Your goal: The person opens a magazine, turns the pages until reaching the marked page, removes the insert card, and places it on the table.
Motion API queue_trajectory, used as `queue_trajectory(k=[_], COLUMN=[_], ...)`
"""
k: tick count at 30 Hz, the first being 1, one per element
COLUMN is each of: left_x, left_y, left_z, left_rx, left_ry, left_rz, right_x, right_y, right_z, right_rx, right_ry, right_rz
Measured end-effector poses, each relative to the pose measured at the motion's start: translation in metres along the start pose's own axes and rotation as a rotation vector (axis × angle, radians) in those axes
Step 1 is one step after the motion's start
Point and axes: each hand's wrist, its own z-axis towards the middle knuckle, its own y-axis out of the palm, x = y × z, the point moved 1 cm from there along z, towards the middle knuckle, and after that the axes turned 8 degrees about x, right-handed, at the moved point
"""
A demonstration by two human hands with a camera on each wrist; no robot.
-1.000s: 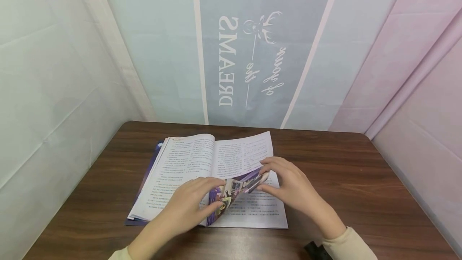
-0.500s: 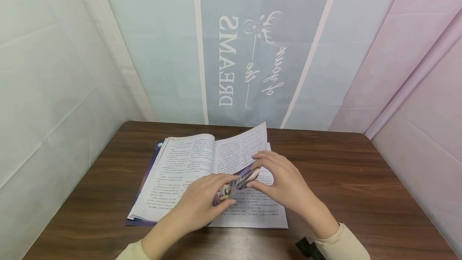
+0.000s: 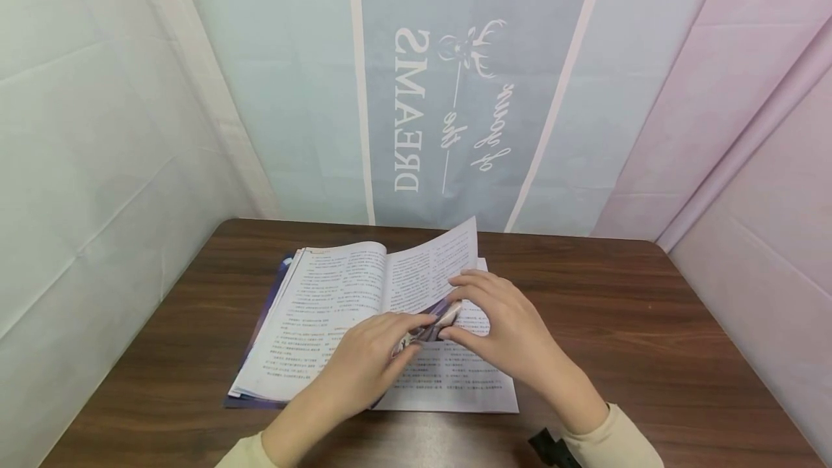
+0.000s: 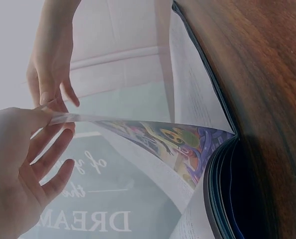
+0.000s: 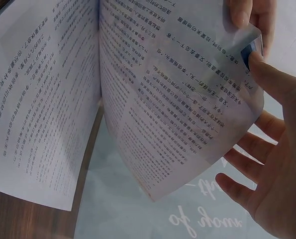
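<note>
Both hands are meeting over an open magazine (image 3: 364, 316) lying flat on a wooden table (image 3: 650, 338). The right hand (image 3: 503, 334) is pinching the outer corner of a single page (image 3: 432, 269) between thumb and fingertips, and the left hand (image 3: 367, 360) is pinching the same curled corner from the other side, near the middle of the magazine's right half. The page is arching up from the spine, so it is looking thin, light, floppy and easy to crease or tear; the free outer corner seems the safest place to be holding it, with a gentle pinch. The head view is showing the whole magazine and the printed fabric backdrop (image 3: 455, 107) behind the table. The left wrist view is revealing the colourful illustrated underside of the page (image 4: 167, 139), while the right wrist view is showing only its text-covered top side (image 5: 177, 99).
</note>
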Motion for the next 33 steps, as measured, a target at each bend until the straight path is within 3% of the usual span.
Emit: queue_trajectory(k=[13, 18, 25, 33], left_x=[-0.01, -0.019, -0.03, -0.042], left_y=[-0.006, -0.013, -0.025, -0.039], left_z=[-0.009, -0.02, -0.035, -0.049], left_rx=[0.084, 0.088, 0.031, 0.006], left_ry=[-0.082, -0.159, -0.318, -0.395], left_rz=[0.047, 0.112, 0.174, 0.207], right_x=[0.002, 0.007, 0.019, 0.031], right_y=[-0.008, -0.008, -0.009, -0.009], right_z=[-0.006, -0.017, -0.033, -0.045], right_rx=[0.109, 0.082, 0.038, -0.015], right_ry=[-0.001, 0.027, 0.077, 0.086], right_rz=[0.056, 0.032, -0.012, -0.052])
